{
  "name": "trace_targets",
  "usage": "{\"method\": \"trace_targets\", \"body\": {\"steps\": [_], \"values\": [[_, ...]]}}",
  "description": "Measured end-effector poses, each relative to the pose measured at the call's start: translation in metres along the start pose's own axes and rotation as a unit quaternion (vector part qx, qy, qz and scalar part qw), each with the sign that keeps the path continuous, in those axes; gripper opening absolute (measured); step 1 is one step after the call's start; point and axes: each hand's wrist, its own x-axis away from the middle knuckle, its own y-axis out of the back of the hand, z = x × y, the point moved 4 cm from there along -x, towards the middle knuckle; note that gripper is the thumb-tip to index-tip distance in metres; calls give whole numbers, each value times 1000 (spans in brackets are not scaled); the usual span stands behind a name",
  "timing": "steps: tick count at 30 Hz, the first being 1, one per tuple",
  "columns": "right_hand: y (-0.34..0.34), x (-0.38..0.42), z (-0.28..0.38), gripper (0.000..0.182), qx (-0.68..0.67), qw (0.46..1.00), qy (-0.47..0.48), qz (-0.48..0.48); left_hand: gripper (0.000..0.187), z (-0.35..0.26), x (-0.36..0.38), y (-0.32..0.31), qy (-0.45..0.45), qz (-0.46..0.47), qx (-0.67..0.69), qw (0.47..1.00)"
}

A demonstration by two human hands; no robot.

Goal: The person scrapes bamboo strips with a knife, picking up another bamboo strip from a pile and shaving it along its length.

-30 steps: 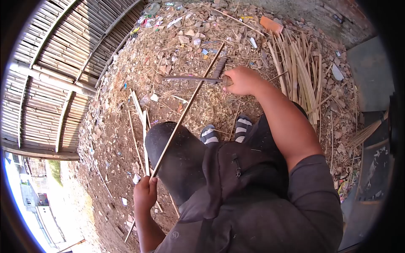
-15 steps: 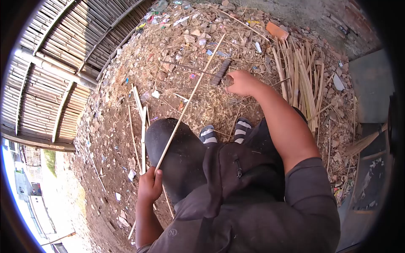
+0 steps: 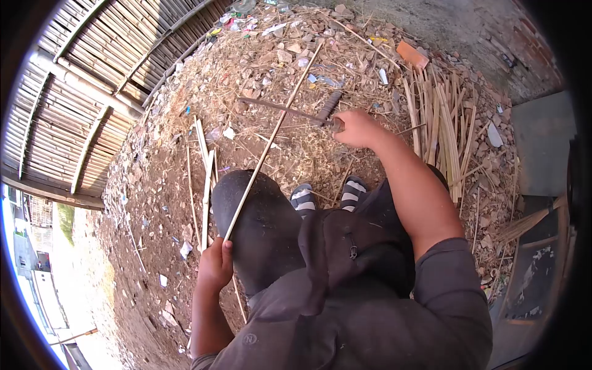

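Note:
My left hand (image 3: 215,264) is closed around the near end of a long, thin bamboo strip (image 3: 267,149), low by my left knee. The strip slants up and away over the knee. In my right hand (image 3: 357,128) is the handle of a long, dark-bladed knife (image 3: 265,106), its blade pointing left. Blade and strip cross each other in this view, between my two hands. A dark ribbed rod (image 3: 331,105) sticks up from the ground beside the knife, close to my right fingers.
A pile of split bamboo strips (image 3: 441,123) lies to the right, and a few more strips (image 3: 206,179) lie left of my knee. Stones and litter cover the ground. A brick (image 3: 412,55) lies near the wall (image 3: 456,31). A bamboo fence (image 3: 92,80) stands left.
The bamboo strip has shifted a little forward, its far end farther away, along with my left hand. The knife stays across it, its blade turned slightly. The view has shifted slightly.

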Motion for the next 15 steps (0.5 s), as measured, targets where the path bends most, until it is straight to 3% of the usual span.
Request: {"method": "trace_targets", "body": {"steps": [4, 5, 8, 9, 12, 15], "values": [[7, 26, 50, 22, 111, 987, 104, 49, 40, -6, -2, -1, -12, -14, -12, 1000], [12, 25, 43, 23, 79, 992, 80, 56, 39, -3, -3, -1, -12, -12, -16, 1000], [2, -8, -22, 26, -52, 995, -40, -80, 38, 2, -8, 0, -13, -4, -34, 999], [2, -15, -36, 28, -40, 991, -72, -110, 38, 0, -7, 5, -7, -1, -45, 999], [18, 7, 13, 28, -9, 998, -64, -14, 38, -5, -8, 10, -14, 4, -37, 999], [-6, 18, 53, 26, 106, 990, 81, 44, 41, -12, -9, 18, -2, 25, -26, 999]]}}
